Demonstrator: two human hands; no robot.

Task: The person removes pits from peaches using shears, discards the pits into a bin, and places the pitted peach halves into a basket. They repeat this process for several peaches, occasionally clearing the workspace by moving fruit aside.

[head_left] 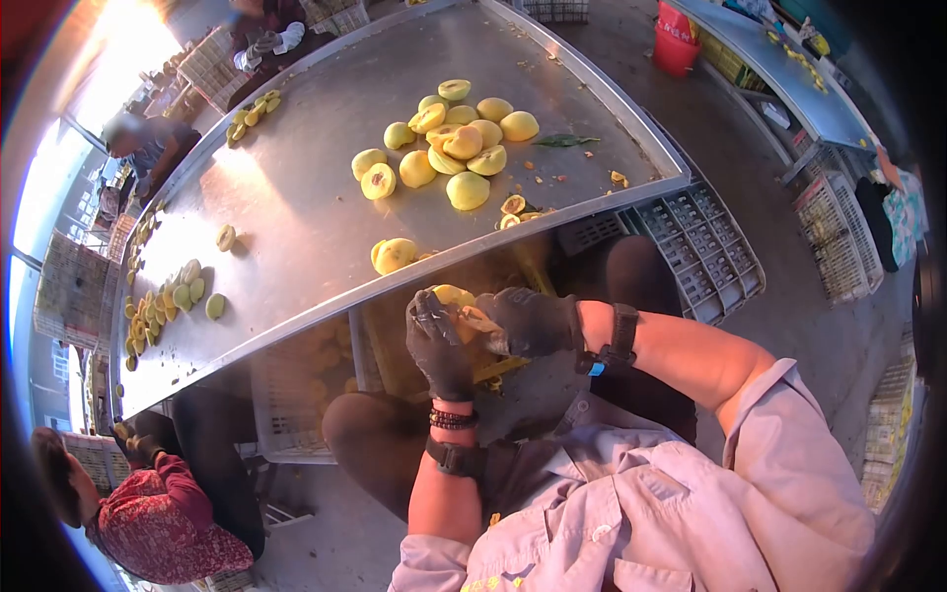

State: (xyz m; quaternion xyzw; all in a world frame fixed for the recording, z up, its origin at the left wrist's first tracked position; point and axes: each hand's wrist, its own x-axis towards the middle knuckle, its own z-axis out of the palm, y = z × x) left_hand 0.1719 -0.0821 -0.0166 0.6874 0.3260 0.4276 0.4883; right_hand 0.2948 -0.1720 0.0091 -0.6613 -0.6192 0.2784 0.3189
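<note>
Wearing a dark glove, my left hand (439, 345) is closed around a yellow peach (454, 295) just beyond the metal table's near edge, above my lap. My right hand (534, 322), also gloved, is closed right beside it. Between the hands is an orange-brown piece (479, 320), and I cannot make out whether it is peach flesh or a tool. On the table, cut peach pieces (395, 256) lie closest to my hands. Farther back sits a pile of yellow peaches (464, 143), some whole and some halved.
The metal table (316, 178) has a raised rim. Pit scraps (513, 204) and a green leaf (565, 140) lie on it. Several greenish fruits (163, 306) are at its left. Crates (700, 247) stand below. A person in red (163, 518) works at lower left; others sit across.
</note>
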